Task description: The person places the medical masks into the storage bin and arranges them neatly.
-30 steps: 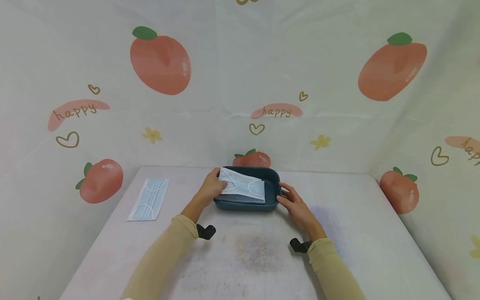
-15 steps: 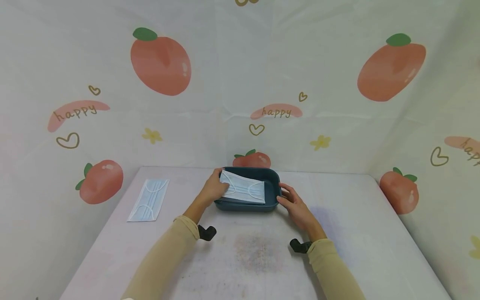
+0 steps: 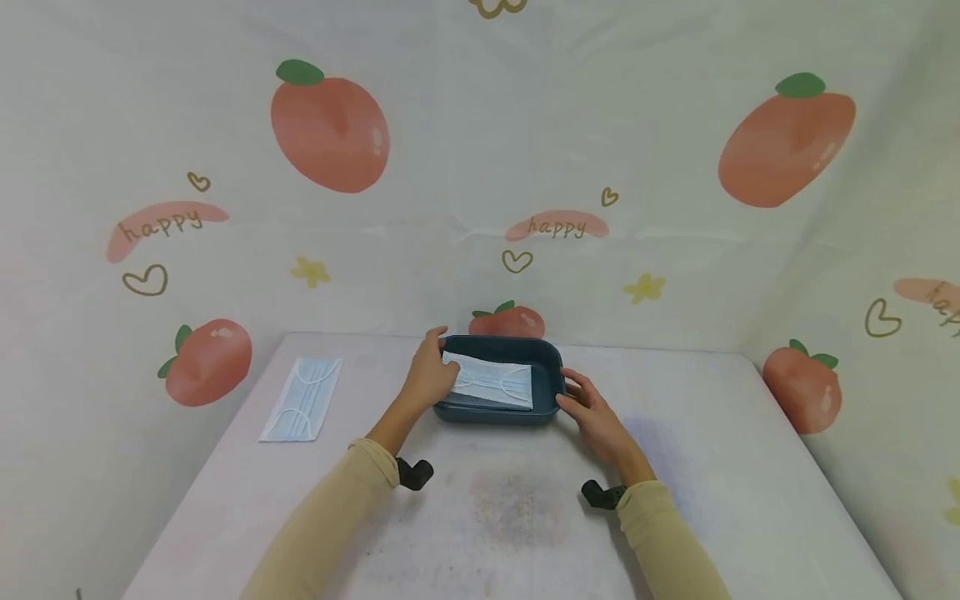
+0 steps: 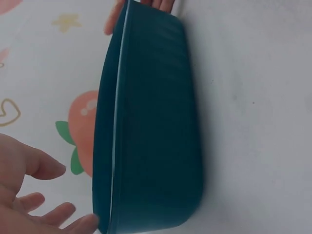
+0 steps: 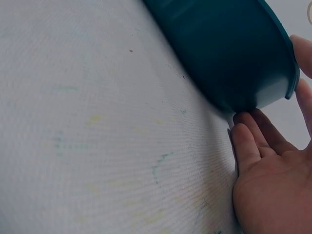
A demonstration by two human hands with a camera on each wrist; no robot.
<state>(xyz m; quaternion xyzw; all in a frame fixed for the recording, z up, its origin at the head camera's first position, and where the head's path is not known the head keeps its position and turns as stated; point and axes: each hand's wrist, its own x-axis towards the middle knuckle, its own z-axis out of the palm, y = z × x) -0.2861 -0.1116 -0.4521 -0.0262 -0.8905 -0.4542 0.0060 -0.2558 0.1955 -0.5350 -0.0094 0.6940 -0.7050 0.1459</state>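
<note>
A dark teal rectangular box (image 3: pixel 498 417) stands on the table, with blue pleated face masks (image 3: pixel 501 382) lying in its left part. How many masks are stacked there, I cannot tell. At the box's left end is my left hand (image 3: pixel 430 373), thumb over the masks' edge; in the left wrist view its fingers are spread beside the rim, holding nothing. My right hand (image 3: pixel 600 425) touches the right end. Its fairly straight fingers (image 5: pixel 246 141) rest low against the box wall in the right wrist view, while the others meet the rim.
A single face mask (image 3: pixel 302 400) lies flat on the left of the white table (image 3: pixel 517 517), ear loops up. Behind the box hangs a pale fruit-print cloth (image 3: pixel 450 167), which also runs along both sides.
My left hand has let go of the upper mask, which now lies lower and flatter in the box. Its fingers have opened. The right hand stays at the box's end.
</note>
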